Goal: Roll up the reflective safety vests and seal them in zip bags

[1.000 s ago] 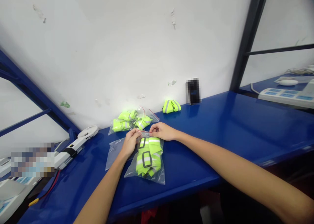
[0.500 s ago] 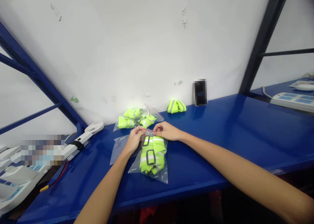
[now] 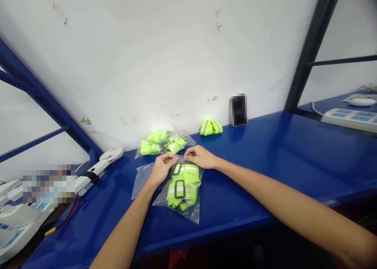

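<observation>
A clear zip bag (image 3: pixel 193 213) with a red line along its top edge lies near the front of the blue table. Inside it is a folded yellow-green reflective strap (image 3: pixel 191 178) with dark buckles. My left hand (image 3: pixel 163 166) pinches the bag's top edge at its left part. On the same edge, a little to the right, my right hand (image 3: pixel 200 157) is closed with thumb and fingers together. A flat, clear bag (image 3: pixel 142 178) lies partly under my left hand and forearm.
Bagged yellow-green straps (image 3: pixel 150 147) lie by the wall, with a loose folded strap (image 3: pixel 211 127) to their right. A dark, blurred-out object (image 3: pixel 238 110) leans on the wall. A white fan (image 3: pixel 112 154) and white devices (image 3: pixel 26 222) are at left.
My left hand has slid slightly right along the bag's top edge, closer to my right hand. The bag has tilted a little, and the whole view has shifted slightly.
</observation>
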{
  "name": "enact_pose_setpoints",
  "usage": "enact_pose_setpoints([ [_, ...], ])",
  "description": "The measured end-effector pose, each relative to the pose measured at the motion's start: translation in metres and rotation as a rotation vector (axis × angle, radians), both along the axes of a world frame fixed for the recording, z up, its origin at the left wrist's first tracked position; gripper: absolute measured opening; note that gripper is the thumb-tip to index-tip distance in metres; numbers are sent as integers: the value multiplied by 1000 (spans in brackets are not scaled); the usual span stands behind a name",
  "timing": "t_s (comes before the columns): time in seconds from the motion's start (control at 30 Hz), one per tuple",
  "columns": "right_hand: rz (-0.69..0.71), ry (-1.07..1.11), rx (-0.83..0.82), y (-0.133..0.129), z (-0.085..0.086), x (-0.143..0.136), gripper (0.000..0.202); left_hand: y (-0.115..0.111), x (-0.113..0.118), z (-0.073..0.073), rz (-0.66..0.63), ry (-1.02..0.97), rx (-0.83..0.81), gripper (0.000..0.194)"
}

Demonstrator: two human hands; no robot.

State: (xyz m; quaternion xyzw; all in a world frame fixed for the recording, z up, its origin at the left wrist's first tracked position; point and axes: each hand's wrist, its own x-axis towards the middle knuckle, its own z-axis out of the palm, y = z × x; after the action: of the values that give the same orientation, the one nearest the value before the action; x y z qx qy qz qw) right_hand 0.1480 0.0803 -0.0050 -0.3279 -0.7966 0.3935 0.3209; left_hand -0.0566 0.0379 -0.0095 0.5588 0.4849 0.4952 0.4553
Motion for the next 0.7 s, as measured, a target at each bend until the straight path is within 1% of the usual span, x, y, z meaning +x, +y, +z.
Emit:
enact_pose_setpoints([
  [0.17,15,-31,71,-1,-1,0,15,-3,5,5,13,-7,-1,31],
  [0.33,17,-53,131,-3,-1,0,12,-5,9,6,17,-52,-15,29],
  [0.43,16,-49,159,-4,-1,0,10,-4,9,5,23,-9,33,27],
  [0.6,-6,-43,239,-8,-2,-1,8,-3,7,6,-63,94,28,29],
  [0.7,-4,-42,285,-10,-3,-3,6,-5,7,8,-58,115,47,26],
])
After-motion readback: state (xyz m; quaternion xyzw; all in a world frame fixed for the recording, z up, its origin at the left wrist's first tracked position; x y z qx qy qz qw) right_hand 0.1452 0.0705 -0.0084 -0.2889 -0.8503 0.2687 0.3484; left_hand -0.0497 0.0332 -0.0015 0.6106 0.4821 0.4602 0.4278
